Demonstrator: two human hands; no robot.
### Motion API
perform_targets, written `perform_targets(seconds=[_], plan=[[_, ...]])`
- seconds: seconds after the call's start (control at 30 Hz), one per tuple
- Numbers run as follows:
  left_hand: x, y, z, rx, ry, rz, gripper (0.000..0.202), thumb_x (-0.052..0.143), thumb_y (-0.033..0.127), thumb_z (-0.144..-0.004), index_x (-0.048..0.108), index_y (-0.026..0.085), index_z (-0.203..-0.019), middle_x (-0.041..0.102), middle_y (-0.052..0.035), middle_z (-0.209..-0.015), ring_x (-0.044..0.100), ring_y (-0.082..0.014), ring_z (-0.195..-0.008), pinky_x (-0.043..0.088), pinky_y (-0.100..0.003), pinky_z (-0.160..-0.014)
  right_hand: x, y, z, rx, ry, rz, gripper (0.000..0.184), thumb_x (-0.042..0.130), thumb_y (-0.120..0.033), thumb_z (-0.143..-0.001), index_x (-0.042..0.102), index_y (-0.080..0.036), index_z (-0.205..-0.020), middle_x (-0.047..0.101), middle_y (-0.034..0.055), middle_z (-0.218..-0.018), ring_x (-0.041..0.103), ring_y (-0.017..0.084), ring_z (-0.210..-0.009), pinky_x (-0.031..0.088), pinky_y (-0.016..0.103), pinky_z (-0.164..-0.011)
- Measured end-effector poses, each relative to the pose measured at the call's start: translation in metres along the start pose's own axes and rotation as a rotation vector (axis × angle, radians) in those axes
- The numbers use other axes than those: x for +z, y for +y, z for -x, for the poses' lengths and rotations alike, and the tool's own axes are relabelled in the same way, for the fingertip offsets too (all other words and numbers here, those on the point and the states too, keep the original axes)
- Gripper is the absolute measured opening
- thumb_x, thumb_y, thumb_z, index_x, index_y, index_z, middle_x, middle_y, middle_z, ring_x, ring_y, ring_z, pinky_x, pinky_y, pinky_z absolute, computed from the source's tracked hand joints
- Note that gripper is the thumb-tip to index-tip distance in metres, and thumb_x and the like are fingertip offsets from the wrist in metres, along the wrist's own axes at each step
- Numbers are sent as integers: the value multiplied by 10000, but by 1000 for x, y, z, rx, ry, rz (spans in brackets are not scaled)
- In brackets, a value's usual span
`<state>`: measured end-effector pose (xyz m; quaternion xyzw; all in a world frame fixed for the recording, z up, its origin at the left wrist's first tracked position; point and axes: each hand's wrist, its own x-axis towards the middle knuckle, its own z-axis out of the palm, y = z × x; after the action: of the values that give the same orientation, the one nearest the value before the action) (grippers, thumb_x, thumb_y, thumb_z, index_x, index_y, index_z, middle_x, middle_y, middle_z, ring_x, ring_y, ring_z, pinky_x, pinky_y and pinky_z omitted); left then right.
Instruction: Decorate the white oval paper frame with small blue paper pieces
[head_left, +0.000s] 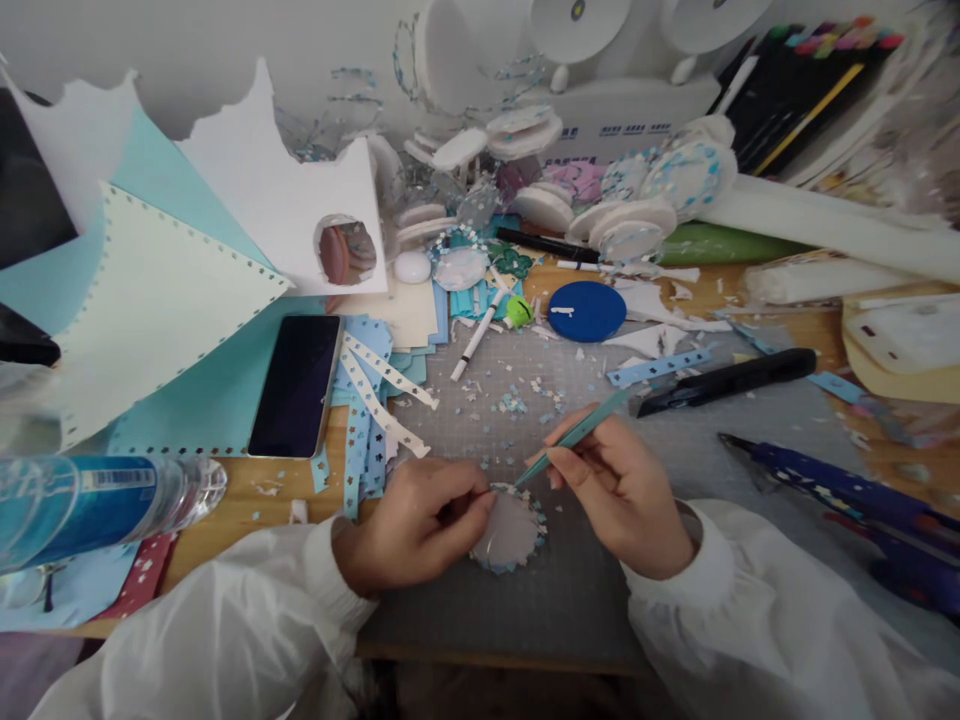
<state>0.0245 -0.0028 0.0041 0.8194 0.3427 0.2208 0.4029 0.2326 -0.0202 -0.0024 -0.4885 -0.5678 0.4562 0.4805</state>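
Teal tweezers [579, 432] are pinched in my right hand [626, 495], tips pointing down and left. Those tips touch or hover just over the far rim of a small round whitish disc [510, 535]. Tiny pale-blue and white paper flowers line the disc's edge. My left hand [424, 525] is closed, its thumb and forefinger pinching at the disc's left rim; whether a loose flower is between them is hidden. Beyond both hands, loose punched paper flowers [514, 402] lie scattered on the grey cutting mat [465, 625].
A phone [295, 386], punched paper strips [386, 405] and a water bottle [112, 505] lie left. To the right are a black utility knife [727, 382] and a blue glue gun [840, 485]. Behind sit a blue oval [587, 310], a white marker [478, 335] and several decorated discs [690, 178].
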Motion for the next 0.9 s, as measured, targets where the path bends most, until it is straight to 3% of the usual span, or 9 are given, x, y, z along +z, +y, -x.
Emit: perform_targets(seconds=[0.6,0.9], plan=[[-1,0,0,51,-13,-25,182,478,183,-911,530,155,-738,472,29,-582,423,-93,-529,315,-227,-524,-1,1,-1,27,-50,-45,62,561,-270,-904,557,-208,-908,598,-1,-710,559,106,-584,476,217,-542],[-2,-2,-1,114,-33,-42,171,461,178,-916,550,156,-771,548,-5,-610,487,-118,-557,356,-238,-544,2,-1,-4,107,-54,-82,199,579,-394,-889,549,-200,-858,558,-11,-644,539,112,-541,468,227,-503]])
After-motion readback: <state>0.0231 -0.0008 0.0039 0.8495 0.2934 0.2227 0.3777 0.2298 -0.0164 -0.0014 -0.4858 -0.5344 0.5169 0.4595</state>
